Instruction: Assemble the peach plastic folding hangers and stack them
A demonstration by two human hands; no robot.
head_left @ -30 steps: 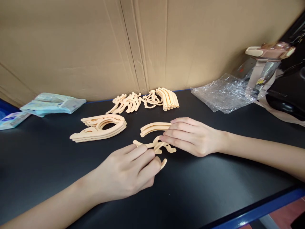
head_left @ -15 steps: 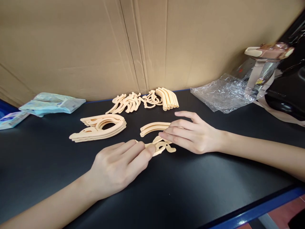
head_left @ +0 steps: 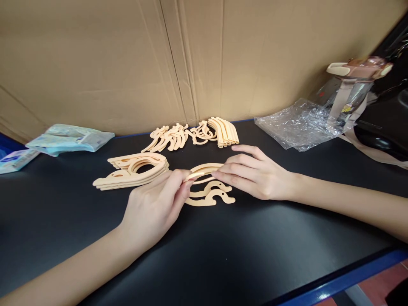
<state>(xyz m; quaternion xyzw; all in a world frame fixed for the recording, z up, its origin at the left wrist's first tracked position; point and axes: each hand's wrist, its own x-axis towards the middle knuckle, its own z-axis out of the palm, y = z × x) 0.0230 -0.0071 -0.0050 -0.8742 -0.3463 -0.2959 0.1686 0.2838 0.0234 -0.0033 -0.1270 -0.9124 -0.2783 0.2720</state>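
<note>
My left hand [head_left: 159, 208] is closed, pinching a thin cream plastic hanger piece [head_left: 195, 175] between thumb and forefinger, raised above the table. My right hand [head_left: 255, 172] has its fingers stretched out to the left, the fingertips close to that piece; whether they touch it I cannot tell. Behind the fingers lie curved hanger arms [head_left: 204, 166], partly covered by my right hand. Two hook-shaped hanger pieces [head_left: 219, 196] with small holes lie on the black table just below. To the left, a stack of folded plastic hangers [head_left: 132, 170] sits beside my left hand.
At the back stand loose hooks [head_left: 174, 137] and a bundle of curved arms [head_left: 225, 131] against the cardboard [head_left: 127, 63]. Tissue packs [head_left: 70, 138] lie at left. A clear plastic bag [head_left: 293, 125] and a strapped water bottle [head_left: 357, 93] are at right.
My left hand has lifted and turned, raising a hanger piece off the table. The two hook-shaped pieces beneath now show more fully. My right hand has shifted slightly upward.
</note>
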